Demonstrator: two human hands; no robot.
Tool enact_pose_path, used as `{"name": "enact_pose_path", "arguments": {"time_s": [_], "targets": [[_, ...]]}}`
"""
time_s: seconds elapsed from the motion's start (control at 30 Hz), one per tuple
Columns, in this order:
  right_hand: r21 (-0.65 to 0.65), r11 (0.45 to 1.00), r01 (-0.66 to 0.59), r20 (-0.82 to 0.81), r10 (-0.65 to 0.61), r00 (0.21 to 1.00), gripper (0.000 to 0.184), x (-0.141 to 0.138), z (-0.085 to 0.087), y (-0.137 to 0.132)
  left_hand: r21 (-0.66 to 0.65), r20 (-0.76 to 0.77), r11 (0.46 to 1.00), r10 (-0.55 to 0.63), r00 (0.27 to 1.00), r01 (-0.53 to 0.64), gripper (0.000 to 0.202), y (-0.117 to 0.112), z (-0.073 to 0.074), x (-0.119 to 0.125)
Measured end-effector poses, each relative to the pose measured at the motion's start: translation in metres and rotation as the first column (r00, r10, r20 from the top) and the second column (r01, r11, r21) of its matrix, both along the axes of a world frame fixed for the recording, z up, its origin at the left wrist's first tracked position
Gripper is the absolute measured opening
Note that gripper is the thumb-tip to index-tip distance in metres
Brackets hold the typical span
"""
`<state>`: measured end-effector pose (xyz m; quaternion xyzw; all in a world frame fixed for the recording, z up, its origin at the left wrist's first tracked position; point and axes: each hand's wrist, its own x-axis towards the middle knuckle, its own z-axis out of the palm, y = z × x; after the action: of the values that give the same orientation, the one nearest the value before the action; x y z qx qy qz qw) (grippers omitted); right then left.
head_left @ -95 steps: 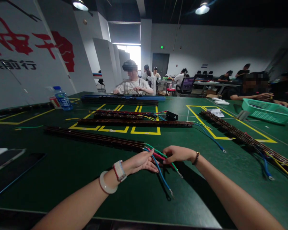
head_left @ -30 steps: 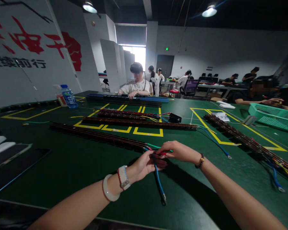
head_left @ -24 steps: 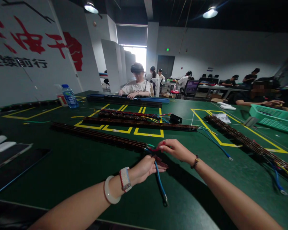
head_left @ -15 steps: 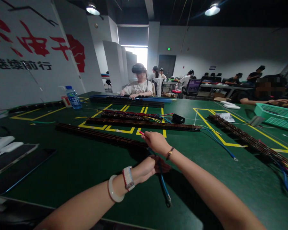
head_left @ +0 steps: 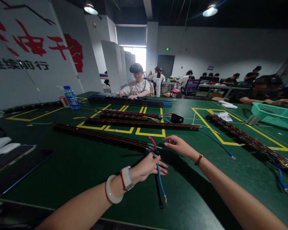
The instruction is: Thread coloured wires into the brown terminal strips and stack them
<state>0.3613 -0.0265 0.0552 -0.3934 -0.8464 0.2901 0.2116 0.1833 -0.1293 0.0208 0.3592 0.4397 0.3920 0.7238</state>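
My left hand (head_left: 148,166), with a watch and a white bangle on its wrist, is by the near end of a long dark bar assembly (head_left: 103,137) with copper-coloured strips. A blue cable (head_left: 161,183) with a metal ring lug runs across its fingers, which are spread. Curling upward from the bar's end is a short red cable (head_left: 153,142). My right hand (head_left: 180,146) is raised just right of it, fingers apart and holding nothing. Close to those fingertips a green wire (head_left: 159,147) sticks out from the same end.
More bar assemblies (head_left: 141,123) lie beyond, over yellow tape outlines, and another (head_left: 244,137) is on the right. A green basket (head_left: 264,116) and a water bottle (head_left: 72,97) stand on the green table (head_left: 91,179). A person (head_left: 136,81) sits opposite; others work behind.
My right hand has let go of the red cable and moved right, its fingers opening. The red cable now stands curled. My left hand's fingers have spread by the blue cable.
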Motion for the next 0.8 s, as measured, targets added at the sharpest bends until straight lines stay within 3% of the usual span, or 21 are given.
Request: {"name": "enact_pose_path", "arguments": {"time_s": [0.07,0.13,0.27,0.4,0.63,0.73,0.8], "targets": [[0.037,0.999,0.030,0.102,-0.033,0.994,0.042,0.013,-0.014,0.005,0.002,-0.149,0.998,-0.063,0.987,0.064,0.020,0.002,0.002,-0.004],[-0.016,1.000,-0.014,0.142,0.016,0.990,0.040,0.020,-0.023,0.010,-0.004,-0.263,0.991,-0.133,0.956,0.137,0.026,0.005,0.002,-0.010],[-0.139,0.985,-0.102,0.134,0.121,0.984,0.037,0.021,-0.028,0.016,-0.006,-0.457,0.954,-0.269,0.848,0.300,0.034,0.014,0.002,-0.025],[-0.123,0.988,-0.091,0.140,0.108,0.984,0.031,0.018,-0.030,0.017,0.009,-0.605,0.911,-0.324,0.727,0.413,0.038,0.018,0.004,-0.039],[-0.103,0.993,-0.063,0.104,0.074,0.992,0.030,0.017,-0.029,0.015,0.028,-0.465,0.912,-0.351,0.813,0.410,0.043,0.024,0.005,-0.043],[0.017,0.999,0.027,-0.013,-0.027,1.000,0.032,0.009,-0.018,0.006,0.082,-0.426,0.932,-0.287,0.858,0.353,0.053,0.029,0.004,-0.042],[0.026,1.000,0.004,-0.142,0.000,0.990,0.036,-0.001,-0.007,-0.006,0.079,-0.414,0.950,-0.246,0.877,0.303,0.057,0.031,0.004,-0.042]]}}
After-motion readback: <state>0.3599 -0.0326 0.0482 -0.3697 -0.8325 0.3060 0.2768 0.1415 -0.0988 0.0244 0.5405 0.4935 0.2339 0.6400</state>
